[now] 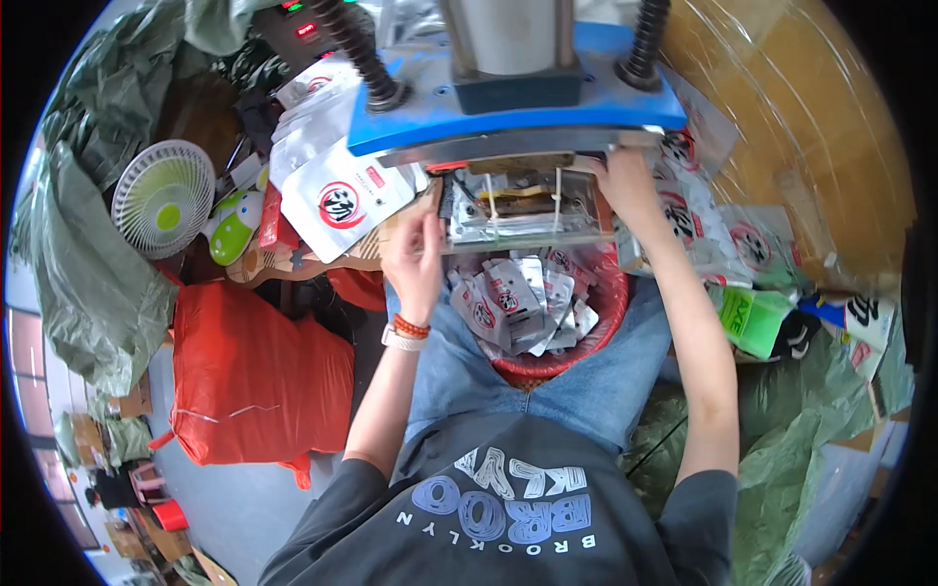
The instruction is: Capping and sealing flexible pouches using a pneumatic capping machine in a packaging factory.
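In the head view, your left hand point(415, 256), released with fingers loosely curled, is just beside the left end of the silver metal lower bed point(474, 230) at upper centre; your right hand point(630, 186) reaches to the right end of the blue rectangular press plate point(420, 119) above, its grip undeterminable because the fingertips are hidden. Silver-and-white flat pouches point(518, 298) lie in the round red basket point(619, 308) at frame centre, below the bed.

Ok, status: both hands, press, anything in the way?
Left hand beside press bed, grip unclear. Right hand by blue press plate's right end, fingertips unclear; possibly in the way. Red basket of printed pouches below.
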Demonstrator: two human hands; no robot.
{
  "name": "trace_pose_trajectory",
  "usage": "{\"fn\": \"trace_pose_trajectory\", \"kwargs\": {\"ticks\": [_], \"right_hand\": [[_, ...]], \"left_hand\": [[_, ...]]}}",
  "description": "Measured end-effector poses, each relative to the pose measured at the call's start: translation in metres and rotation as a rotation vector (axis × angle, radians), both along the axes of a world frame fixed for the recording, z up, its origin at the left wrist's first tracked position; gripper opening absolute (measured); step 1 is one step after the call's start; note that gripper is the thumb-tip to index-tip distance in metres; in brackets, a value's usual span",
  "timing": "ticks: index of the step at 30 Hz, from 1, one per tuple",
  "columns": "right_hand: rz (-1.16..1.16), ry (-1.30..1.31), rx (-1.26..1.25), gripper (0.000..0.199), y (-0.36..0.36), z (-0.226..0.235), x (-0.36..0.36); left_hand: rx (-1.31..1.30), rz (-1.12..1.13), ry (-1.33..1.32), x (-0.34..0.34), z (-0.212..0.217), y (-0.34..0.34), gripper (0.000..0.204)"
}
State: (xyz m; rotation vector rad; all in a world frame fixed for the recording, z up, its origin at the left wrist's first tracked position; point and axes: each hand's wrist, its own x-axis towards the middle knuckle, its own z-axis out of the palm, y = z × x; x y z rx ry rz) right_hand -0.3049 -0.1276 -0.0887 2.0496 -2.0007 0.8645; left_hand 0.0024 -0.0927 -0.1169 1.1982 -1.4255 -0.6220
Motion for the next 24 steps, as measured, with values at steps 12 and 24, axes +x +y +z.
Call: {"fn": "trace_pose_trajectory", "kwargs": {"ticks": [12, 24], "right_hand": [[-0.046, 0.061, -0.013, 0.040, 0.105, -0.044, -0.141], [-0.251, 0.512, 0.482, 0.046, 0.060, -0.009, -0.082]], "left_hand": [[-0.255, 0.116, -0.826, 0.053, 0.004, -0.093, 0.097], [-0.322, 0.097, -0.799, 0.058, 0.001, -0.094, 0.098]]}}
